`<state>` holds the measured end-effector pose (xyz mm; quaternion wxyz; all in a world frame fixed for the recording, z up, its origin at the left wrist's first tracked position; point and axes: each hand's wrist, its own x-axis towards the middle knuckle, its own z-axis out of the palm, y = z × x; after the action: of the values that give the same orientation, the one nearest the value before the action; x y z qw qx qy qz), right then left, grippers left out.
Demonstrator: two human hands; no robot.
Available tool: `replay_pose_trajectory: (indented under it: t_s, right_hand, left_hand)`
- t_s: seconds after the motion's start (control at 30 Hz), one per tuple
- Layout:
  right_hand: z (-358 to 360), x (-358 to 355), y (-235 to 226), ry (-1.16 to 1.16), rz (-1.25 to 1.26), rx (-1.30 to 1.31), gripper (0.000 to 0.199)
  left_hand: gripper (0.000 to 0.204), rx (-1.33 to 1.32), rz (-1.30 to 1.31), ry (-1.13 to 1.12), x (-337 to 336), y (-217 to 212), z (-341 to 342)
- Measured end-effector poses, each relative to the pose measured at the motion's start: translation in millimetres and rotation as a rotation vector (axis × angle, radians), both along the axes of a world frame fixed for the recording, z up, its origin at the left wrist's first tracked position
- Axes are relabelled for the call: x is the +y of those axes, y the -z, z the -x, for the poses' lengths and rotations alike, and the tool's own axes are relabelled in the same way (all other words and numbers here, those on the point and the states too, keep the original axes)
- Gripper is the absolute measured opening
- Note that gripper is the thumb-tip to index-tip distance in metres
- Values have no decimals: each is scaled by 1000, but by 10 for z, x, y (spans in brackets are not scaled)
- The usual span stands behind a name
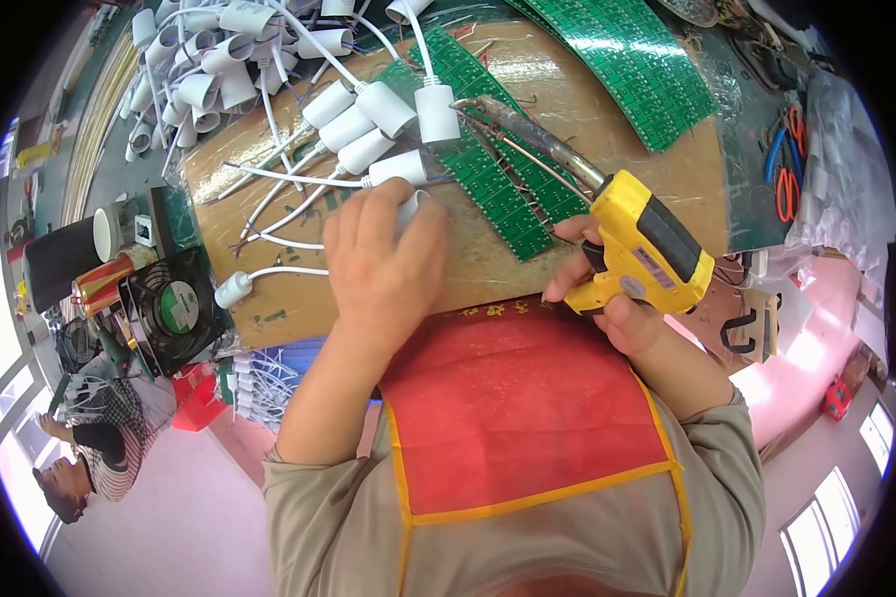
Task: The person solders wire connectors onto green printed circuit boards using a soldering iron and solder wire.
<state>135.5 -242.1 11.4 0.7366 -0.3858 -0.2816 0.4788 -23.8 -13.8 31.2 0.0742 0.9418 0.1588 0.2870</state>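
1. At the far left a black cylinder (62,261) with a white end lies beside a shiny copper-coloured coil (105,282), and next to them a square black fan (172,308) carries a round green-and-white sticker at its hub.
2. A heap of glossy white plastic caps (201,70) with thin white leads fills the upper left, spilling onto the brown cardboard sheet (299,298).
3. The left hand (383,261) lies palm-down on the cardboard, fingers curled around a white cap (411,204) just beside the green circuit-board strip (488,169).
4. The right hand (617,298) grips a yellow-and-black soldering gun (647,249) with a small label on its side; its dull metal tip (468,102) lies over the strip.
5. More green board panels (627,60) lie at the upper right, with red-handled pliers (786,189) further right.
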Motion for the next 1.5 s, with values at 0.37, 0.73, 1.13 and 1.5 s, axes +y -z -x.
replay_pose_trajectory:
  t_s: [0.37, 0.73, 1.13, 1.5]
  right_hand:
    - [7, -184, -108, -60, 148, 10, 74]
    - [-42, -486, -23, -178, 193, -37, 52]
    - [-162, -597, -15, -118, 443, -444, 35]
    - [-121, -597, -46, -82, 568, -246, 55]
  left_hand:
    - [19, -74, 8, -29, -11, 42, -105]
    - [21, -45, 156, -30, -72, -2, -212]
    - [25, -7, 144, -35, -77, 16, -175]
    - [27, -34, 164, -16, -50, 56, -157]
